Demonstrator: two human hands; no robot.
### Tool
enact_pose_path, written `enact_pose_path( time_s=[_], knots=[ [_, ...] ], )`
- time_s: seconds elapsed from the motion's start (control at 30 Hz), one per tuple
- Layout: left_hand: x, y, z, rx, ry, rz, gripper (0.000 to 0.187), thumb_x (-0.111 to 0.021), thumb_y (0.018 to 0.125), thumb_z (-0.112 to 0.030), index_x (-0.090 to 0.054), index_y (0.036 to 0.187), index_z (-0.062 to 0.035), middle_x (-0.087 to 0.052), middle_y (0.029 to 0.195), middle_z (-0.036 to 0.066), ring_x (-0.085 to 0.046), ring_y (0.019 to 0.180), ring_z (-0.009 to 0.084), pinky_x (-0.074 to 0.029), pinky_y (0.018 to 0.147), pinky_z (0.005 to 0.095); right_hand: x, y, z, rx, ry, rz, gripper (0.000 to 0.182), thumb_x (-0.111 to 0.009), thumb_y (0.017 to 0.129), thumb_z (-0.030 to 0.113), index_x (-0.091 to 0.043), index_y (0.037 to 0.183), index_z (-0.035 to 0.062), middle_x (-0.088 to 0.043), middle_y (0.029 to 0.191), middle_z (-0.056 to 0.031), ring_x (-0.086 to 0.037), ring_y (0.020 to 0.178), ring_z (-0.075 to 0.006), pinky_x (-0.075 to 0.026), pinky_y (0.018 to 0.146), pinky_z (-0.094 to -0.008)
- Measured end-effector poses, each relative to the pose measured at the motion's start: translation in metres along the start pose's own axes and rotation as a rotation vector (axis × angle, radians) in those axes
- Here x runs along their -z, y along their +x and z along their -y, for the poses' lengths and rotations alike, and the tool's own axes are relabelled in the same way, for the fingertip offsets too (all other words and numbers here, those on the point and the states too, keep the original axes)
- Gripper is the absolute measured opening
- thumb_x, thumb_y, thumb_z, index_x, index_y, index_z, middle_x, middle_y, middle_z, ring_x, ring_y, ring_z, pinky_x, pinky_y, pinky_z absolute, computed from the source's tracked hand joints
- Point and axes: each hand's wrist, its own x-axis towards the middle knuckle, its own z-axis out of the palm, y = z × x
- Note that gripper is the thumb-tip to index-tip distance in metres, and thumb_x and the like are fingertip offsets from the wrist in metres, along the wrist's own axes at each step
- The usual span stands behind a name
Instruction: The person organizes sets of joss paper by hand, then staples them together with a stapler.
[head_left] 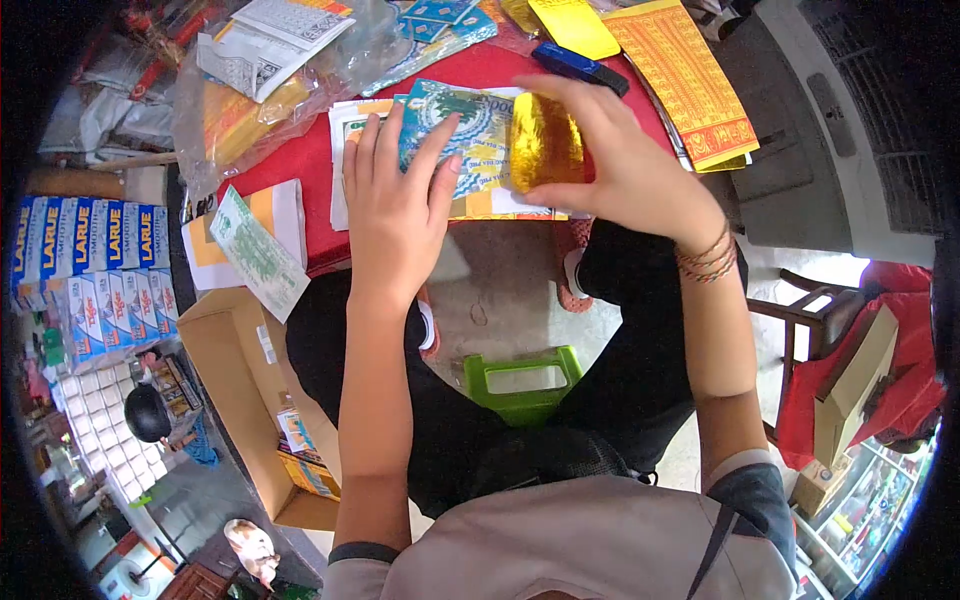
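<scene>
A red table (pixel 322 225) stands above a grey concrete floor (pixel 490 285), with a green plastic stool (pixel 525 408) in front of its near edge. Past its left edge, blue LARUE cartons (pixel 90 235) are stacked; past its right edge is a grey vented housing (pixel 815 150). Beyond the near right corner stand a dark wooden chair (pixel 838 320) with red cloth (pixel 808 395) and a glass-fronted cabinet (pixel 880 515), and bright light falls there.

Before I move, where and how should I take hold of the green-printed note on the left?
Probably pinch the green-printed note by its lower end, with the left hand coming from the near side. It lies slanted, its middle across the white-and-orange papers, while that end juts past them, seemingly leaving room for thumb and finger.
</scene>
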Motion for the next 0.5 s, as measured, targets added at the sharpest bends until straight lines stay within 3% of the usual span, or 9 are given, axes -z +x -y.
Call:
enact_pose_path(
  time_s=[0.13, 0.2, 0.3, 0.5],
  knots=[
    [0.001, 0.0, -0.001, -0.009, 0.007, -0.008, 0.032, -0.058, 0.09, -0.026, -0.059, 0.122, -0.0209, -0.048, 0.129, 0.017, -0.043, 0.121, 0.0351, -0.027, 0.105, 0.0501, 0.013, -0.007, -0.013, 0.08, 0.172, -0.096, 0.077, -0.078, 0.07, 0.021, -0.039, 0.136, 0.0108, -0.047, 0.13, -0.0138, -0.046, 0.12, -0.0308, -0.04, 0.099, -0.0364],
    [0.004, 0.001, -0.003, -0.004, -0.003, 0.0, 0.032, -0.058, 0.09, -0.026, -0.06, 0.121, -0.0209, -0.049, 0.128, 0.016, -0.045, 0.12, 0.033, -0.027, 0.105, 0.0501, 0.021, -0.012, -0.016, 0.063, 0.208, 0.018, 0.083, -0.08, 0.069, 0.014, -0.035, 0.138, 0.0056, -0.041, 0.14, -0.0113, -0.038, 0.131, -0.0239, -0.033, 0.108, -0.0366],
    [0.003, 0.001, -0.002, -0.026, -0.013, -0.004, 0.032, -0.058, 0.09, -0.027, -0.06, 0.121, -0.0211, -0.049, 0.128, 0.015, -0.046, 0.12, 0.0313, -0.027, 0.104, 0.0499, 0.022, -0.017, -0.02, 0.094, 0.261, -0.01, 0.074, -0.077, 0.073, 0.021, -0.039, 0.136, 0.009, -0.046, 0.132, -0.0103, -0.045, 0.124, -0.024, -0.037, 0.104, -0.0347],
    [0.007, 0.002, -0.005, 0.01, -0.061, 0.0, 0.032, -0.058, 0.09, -0.026, -0.059, 0.121, -0.0196, -0.049, 0.129, 0.015, -0.048, 0.117, 0.034, -0.03, 0.103, 0.0513, 0.023, -0.022, -0.025, 0.028, 0.396, -0.026, 0.078, -0.079, 0.073, 0.021, -0.036, 0.137, 0.0086, -0.044, 0.133, -0.0073, -0.042, 0.126, -0.02, -0.035, 0.106, -0.037]
  ],
)
